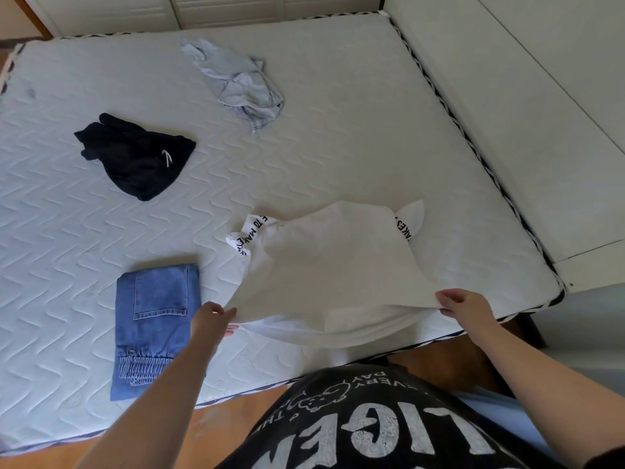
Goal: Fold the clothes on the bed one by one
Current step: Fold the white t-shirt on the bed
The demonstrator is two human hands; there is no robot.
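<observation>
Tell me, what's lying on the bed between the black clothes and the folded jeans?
Nothing: in the head view, only bare quilted mattress separates the crumpled black garment from the folded jeans.

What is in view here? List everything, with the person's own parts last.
white shirt: 1, white with black lettering on the sleeves, near right part of the mattress, held at its near edge
folded jeans: 1, blue, near left
black garment: 1, black, crumpled, left middle
pale blue shirt: 1, light blue, crumpled, far middle
mattress: 1, white quilted
floor: wooden, near edge
left hand: 1, pinches the white shirt's left corner
right hand: 1, grips its right corner
</observation>
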